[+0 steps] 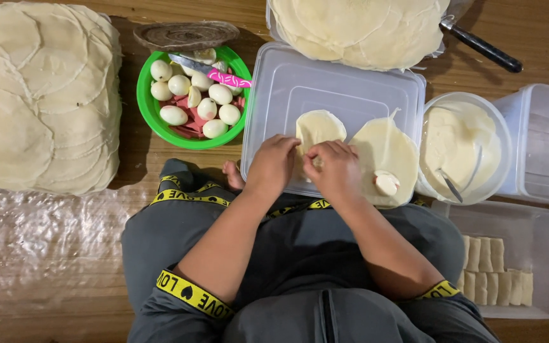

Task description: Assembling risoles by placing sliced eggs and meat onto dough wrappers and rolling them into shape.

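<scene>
A person's left hand [272, 166] and right hand [338, 170] pinch a round wrapper [318, 129] on an upturned plastic lid [300, 82]. A second wrapper [384, 149] holding half an egg [386, 183] lies beside it, near a green bowl [148, 111] of peeled eggs [195, 101].

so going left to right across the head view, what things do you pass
big stack of round wrappers → green bowl of peeled eggs → left hand → right hand → wrapper with an egg half → tub of pale batter → clear empty container
</scene>
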